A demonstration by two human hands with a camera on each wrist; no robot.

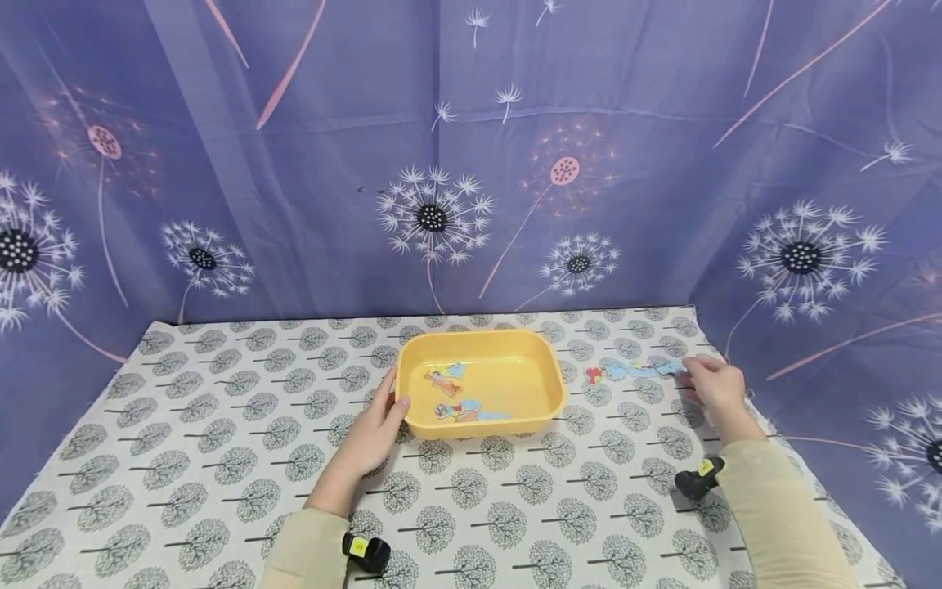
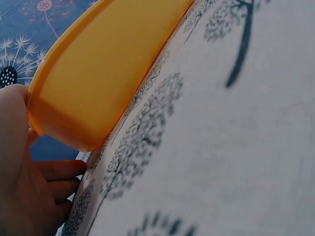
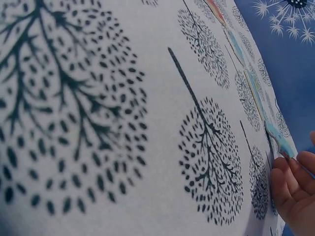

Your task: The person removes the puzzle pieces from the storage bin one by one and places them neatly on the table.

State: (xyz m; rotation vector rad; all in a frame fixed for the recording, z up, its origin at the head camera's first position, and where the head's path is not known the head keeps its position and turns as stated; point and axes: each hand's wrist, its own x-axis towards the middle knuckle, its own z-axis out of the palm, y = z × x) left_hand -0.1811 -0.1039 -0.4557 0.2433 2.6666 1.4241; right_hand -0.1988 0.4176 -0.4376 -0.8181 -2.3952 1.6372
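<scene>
Tree-print counter (image 1: 243, 499) carried a yellow tray (image 1: 508, 426). Left hand (image 1: 374, 432) gripped tray's left rim, thumb over edge. Right hand (image 1: 717, 385) pinched right end of mostly light-blue row of cutouts (image 1: 614, 370), right of tray. Smaller printed pieces (image 1: 465, 409) lay inside tray.

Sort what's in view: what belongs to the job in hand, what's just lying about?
In the job:
yellow rectangular plastic tray, held by left hand
colourful flat cut-out pieces inside
row of flat, mostly light-blue pieces, right hand at one end

Just surroundings:
white tree-print cloth
purple dandelion-print curtain
</scene>
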